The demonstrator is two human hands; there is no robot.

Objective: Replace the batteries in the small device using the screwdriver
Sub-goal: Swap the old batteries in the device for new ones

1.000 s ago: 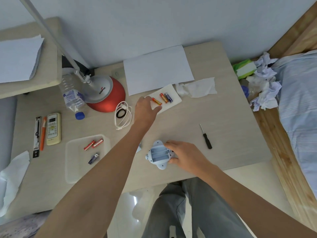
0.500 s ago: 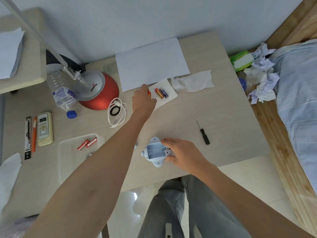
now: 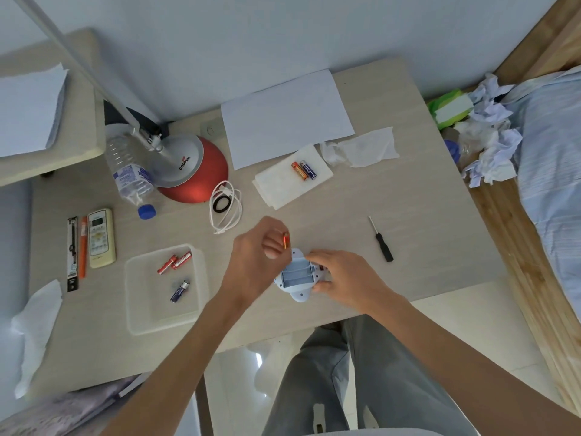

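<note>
The small device (image 3: 297, 276) lies back-up near the table's (image 3: 408, 247) front edge, with bare tabletop to its right as far as the screwdriver (image 3: 381, 240). The left hand (image 3: 256, 262) pinches an orange battery (image 3: 285, 240) just above the open compartment; the right hand (image 3: 342, 278) grips the device. The clear tray (image 3: 135, 309) holds three batteries (image 3: 176, 269); two more (image 3: 303, 170) rest on a folded tissue (image 3: 279, 187).

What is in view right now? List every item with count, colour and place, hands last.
small device: 1, pale blue-white, near table edge, compartment open and empty
battery in hand: 1, orange, above the device
batteries on napkin: 2, orange and blue, table centre
batteries in tray: 3, two red, one blue, clear tray at left
screwdriver: 1, black handle, right of device
lamp: 1, red and silver, back left
water bottle: 1, clear, beside lamp
remote: 1, cream, far left
paper sheet: 1, white, back
left hand: pinching the battery
right hand: steadying the device
</note>
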